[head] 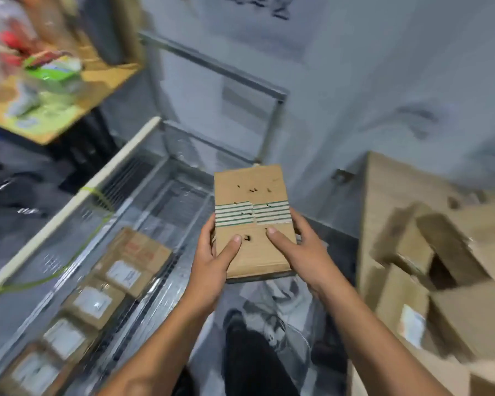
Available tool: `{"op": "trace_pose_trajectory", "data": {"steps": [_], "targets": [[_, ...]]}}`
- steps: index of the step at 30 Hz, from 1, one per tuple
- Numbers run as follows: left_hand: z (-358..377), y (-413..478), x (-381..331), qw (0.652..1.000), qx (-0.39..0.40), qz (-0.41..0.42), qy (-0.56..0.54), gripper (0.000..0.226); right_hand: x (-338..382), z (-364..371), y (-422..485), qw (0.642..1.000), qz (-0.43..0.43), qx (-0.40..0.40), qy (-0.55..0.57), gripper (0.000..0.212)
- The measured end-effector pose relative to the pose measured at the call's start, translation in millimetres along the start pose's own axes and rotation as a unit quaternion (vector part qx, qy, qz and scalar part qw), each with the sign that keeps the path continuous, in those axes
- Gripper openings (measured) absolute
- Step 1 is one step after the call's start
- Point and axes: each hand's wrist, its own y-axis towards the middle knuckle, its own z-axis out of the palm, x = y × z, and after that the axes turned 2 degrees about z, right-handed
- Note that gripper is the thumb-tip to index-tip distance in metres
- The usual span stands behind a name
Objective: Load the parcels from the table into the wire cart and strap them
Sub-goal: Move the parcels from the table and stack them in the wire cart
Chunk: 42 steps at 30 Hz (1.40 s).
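Below us left, wire cart (143, 195) with a row of labelled parcels (97, 298) along its near side. Right: loose cardboard boxes (440, 267) piled. Centre, we hold a flat striped-tape parcel (252, 224) above the cart edge, left hand (215, 261) and right hand (303, 252) clamped on its sides.

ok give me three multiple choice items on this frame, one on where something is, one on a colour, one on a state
1. Where do the labelled parcels lie?
A. in the wire cart
B. on the wooden table
C. in the person's arms

2. What colour are the stripes on the tape of the held box?
A. red
B. green
C. black

3. How is that box held?
A. left hand only
B. right hand only
C. both hands

Key: 1 A, they sit in a row on the cart floor; 2 B, green lines cross white tape; 3 C, a hand grips each side.
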Motion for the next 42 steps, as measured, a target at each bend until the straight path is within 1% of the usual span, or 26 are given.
{"op": "trace_pose_trajectory", "data": {"steps": [2,6,9,12,13,15,18,20,22,24,25,27,29,30,31,33,34,36,38,39,40,42], "targets": [[-33,21,0,0.997,-0.077,0.001,-0.025,0.064,11,37,48,0.997,0.005,0.068,-0.025,0.056],[-83,73,17,0.978,-0.205,-0.007,-0.041,0.06,17,115,149,0.984,0.034,0.157,-0.077,0.071],[-107,121,40,0.956,-0.29,-0.03,-0.039,0.071,-1,164,228,0.962,0.057,0.236,-0.129,0.068],[-128,173,66,0.936,-0.346,-0.052,-0.036,0.073,-28,197,307,0.924,0.101,0.306,-0.204,0.092],[-133,190,75,0.934,-0.35,-0.057,-0.041,0.073,-36,208,331,0.915,0.114,0.325,-0.21,0.095],[-145,223,98,0.932,-0.353,-0.065,-0.052,0.067,-54,230,377,0.905,0.13,0.348,-0.206,0.092],[-171,265,140,0.915,-0.393,-0.087,-0.037,0.061,-94,268,429,0.895,0.141,0.378,-0.189,0.09],[-197,291,177,0.909,-0.401,-0.116,0.019,0.065,-132,295,461,0.887,0.132,0.391,-0.206,0.091],[-231,314,216,0.896,-0.408,-0.139,0.111,0.064,-174,323,491,0.88,0.122,0.402,-0.221,0.09],[-271,330,257,0.864,-0.432,-0.13,0.222,0.053,-218,351,519,0.875,0.09,0.412,-0.236,0.086],[-293,336,279,0.844,-0.437,-0.135,0.282,0.058,-241,364,531,0.871,0.069,0.418,-0.248,0.083],[-335,345,324,0.797,-0.421,-0.16,0.402,0.08,-285,392,553,0.865,0.031,0.414,-0.28,0.071],[-368,351,364,0.761,-0.41,-0.186,0.466,0.092,-327,421,573,0.866,0.008,0.396,-0.304,0.048],[-380,354,383,0.752,-0.405,-0.193,0.483,0.094,-346,436,579,0.871,0.0,0.39,-0.3,0.043],[-391,358,399,0.747,-0.396,-0.191,0.499,0.096,-364,451,584,0.876,-0.011,0.389,-0.283,0.045],[-406,367,428,0.74,-0.371,-0.174,0.533,0.098,-391,475,589,0.884,-0.019,0.393,-0.252,0.068],[-411,373,440,0.736,-0.364,-0.167,0.546,0.101,-401,483,590,0.883,-0.016,0.397,-0.25,0.076],[-416,381,462,0.732,-0.379,-0.169,0.541,0.1,-419,492,596,0.874,0.005,0.403,-0.271,0.083],[-415,387,474,0.762,-0.404,-0.221,0.454,0.093,-428,494,604,0.861,0.021,0.402,-0.312,0.097],[-414,389,477,0.769,-0.409,-0.239,0.429,0.093,-429,494,608,0.848,0.028,0.407,-0.338,0.106],[-412,389,479,0.761,-0.414,-0.226,0.445,0.092,-428,495,609,0.832,0.032,0.415,-0.367,0.112],[-409,388,470,0.722,-0.408,-0.193,0.525,0.091,-419,496,608,0.802,0.016,0.43,-0.415,0.116]]}}
